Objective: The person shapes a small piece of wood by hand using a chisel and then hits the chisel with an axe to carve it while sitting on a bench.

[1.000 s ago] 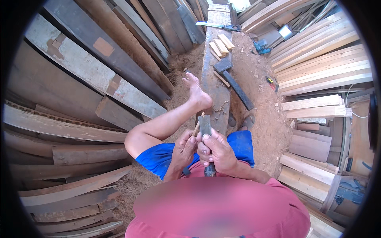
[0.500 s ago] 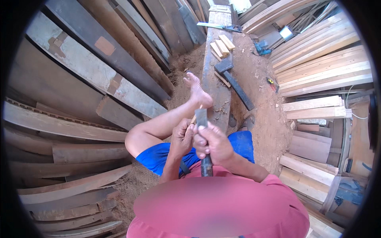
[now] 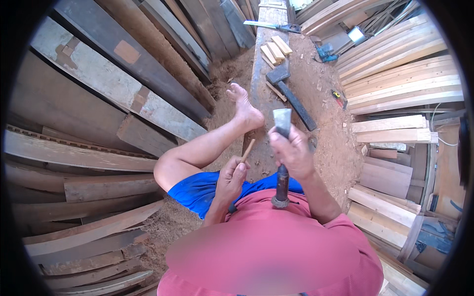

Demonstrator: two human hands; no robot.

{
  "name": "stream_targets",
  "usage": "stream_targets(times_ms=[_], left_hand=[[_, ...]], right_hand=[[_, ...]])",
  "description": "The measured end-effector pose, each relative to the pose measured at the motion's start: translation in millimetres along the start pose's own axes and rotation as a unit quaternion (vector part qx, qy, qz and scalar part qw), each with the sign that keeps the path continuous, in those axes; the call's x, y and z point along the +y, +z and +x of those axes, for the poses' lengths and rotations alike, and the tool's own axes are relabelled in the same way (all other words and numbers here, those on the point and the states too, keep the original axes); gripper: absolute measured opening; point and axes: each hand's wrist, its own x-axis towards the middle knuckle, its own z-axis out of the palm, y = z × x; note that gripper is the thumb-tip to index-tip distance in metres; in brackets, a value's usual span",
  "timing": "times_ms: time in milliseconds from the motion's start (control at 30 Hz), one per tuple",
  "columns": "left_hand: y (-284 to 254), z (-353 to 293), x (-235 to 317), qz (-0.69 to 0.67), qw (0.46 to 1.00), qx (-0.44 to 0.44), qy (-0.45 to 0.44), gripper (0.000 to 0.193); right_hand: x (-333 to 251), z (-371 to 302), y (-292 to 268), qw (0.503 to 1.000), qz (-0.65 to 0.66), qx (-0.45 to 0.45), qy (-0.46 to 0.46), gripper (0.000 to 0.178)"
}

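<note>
Between the thumb and fingers of my left hand (image 3: 230,178) is a short thin wooden peg (image 3: 248,150), its free end pointing up and away from me. My right hand (image 3: 292,153) grips a wide-bladed chisel (image 3: 282,185) around its neck. The chisel's flat metal blade points away from me, while its dark handle hangs back toward my shirt. Both hands are above my lap, with the chisel and the peg apart. Beyond them a mallet (image 3: 293,98) with a dark blocky head lies on the wooden bench plank.
Small wood blocks (image 3: 276,50) and a handsaw (image 3: 272,25) lie farther along the bench plank (image 3: 264,81). On the sawdust-covered floor to the right are a blue power tool (image 3: 326,53) and a red-and-yellow hand tool (image 3: 338,99). Stacked boards (image 3: 400,84) line both sides.
My right hand has moved right and away with the chisel, leaving the peg. The left hand has dropped slightly nearer me, and more of the peg shows.
</note>
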Motion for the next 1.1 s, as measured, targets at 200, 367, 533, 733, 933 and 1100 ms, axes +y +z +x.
stream_targets(times_ms=[200,367,533,733,933,1100], left_hand=[[12.4,13.5,18.6,0.090,0.994,-0.054,0.033,0.041],[11.1,9.3,16.2,0.004,0.992,-0.117,-0.056,0.054],[10.9,12.0,9.1,-0.074,0.980,-0.116,-0.141,0.051],[12.2,19.1,5.5,-0.213,0.957,-0.138,-0.144,0.042],[12.5,27.0,-3.5,-0.173,0.975,-0.081,-0.116,0.033],[18.0,48.6,14.2,-0.215,0.965,-0.027,-0.147,0.034]], right_hand=[[15.9,12.1,1.5,0.992,-0.098,-0.002,-0.073,0.011],[18.2,11.0,-16.9,0.996,-0.083,0.015,-0.034,0.013],[14.3,10.7,-15.6,0.999,-0.031,0.005,0.012,0.015],[23.8,15.4,-18.4,0.999,0.032,-0.023,0.019,0.016],[31.0,8.2,-1.9,0.981,0.185,0.057,0.031,0.019],[40.2,-6.5,22.9,0.934,0.326,-0.002,0.149,0.015]])
